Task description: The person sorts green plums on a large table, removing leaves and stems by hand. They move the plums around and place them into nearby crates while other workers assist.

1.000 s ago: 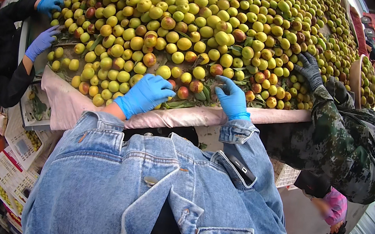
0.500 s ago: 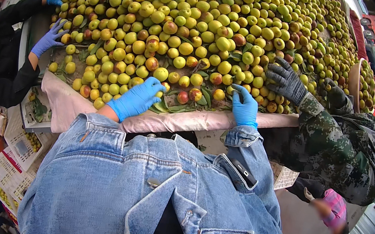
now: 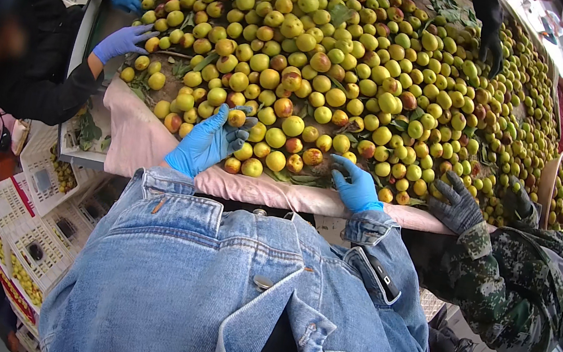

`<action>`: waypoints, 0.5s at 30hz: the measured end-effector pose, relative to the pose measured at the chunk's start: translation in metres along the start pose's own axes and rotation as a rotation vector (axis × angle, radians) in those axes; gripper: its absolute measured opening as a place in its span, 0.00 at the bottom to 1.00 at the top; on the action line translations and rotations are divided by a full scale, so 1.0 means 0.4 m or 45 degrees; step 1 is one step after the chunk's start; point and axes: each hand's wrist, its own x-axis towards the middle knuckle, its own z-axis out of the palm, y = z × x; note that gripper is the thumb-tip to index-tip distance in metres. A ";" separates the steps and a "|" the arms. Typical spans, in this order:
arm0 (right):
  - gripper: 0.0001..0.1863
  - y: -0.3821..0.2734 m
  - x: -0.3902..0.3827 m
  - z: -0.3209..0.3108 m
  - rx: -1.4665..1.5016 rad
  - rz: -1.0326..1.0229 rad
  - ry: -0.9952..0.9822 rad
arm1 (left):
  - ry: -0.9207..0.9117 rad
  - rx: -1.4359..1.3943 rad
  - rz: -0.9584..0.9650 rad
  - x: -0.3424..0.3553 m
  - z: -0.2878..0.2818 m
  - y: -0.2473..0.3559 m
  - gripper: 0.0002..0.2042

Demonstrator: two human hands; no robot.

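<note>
Left hand [image 3: 205,144] holds 1 fruit [image 3: 236,119], long axis unclear.

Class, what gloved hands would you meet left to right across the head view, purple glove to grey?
Co-worker's purple-gloved hand, person's blue-gloved left hand, blue-gloved right hand, camouflage-sleeved co-worker's grey-gloved hand.

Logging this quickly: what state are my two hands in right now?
Left hand: closed on a yellow-red fruit, held between the fingers.
Right hand: open, fingers slightly curled, nothing visibly held.
</note>
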 end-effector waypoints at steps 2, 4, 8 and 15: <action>0.20 0.039 0.022 0.011 -0.062 -0.038 -0.002 | -0.051 -0.049 0.075 -0.032 -0.059 0.004 0.21; 0.19 -0.015 0.022 0.002 -0.222 0.017 -0.085 | 0.190 -0.102 0.193 -0.076 -0.067 0.004 0.18; 0.16 0.024 0.021 0.020 -0.302 -0.176 -0.008 | 0.300 -0.463 0.587 -0.191 -0.232 0.034 0.15; 0.16 0.019 0.003 0.009 -0.210 -0.196 0.033 | 0.746 -0.696 1.754 -0.728 -0.526 0.326 0.34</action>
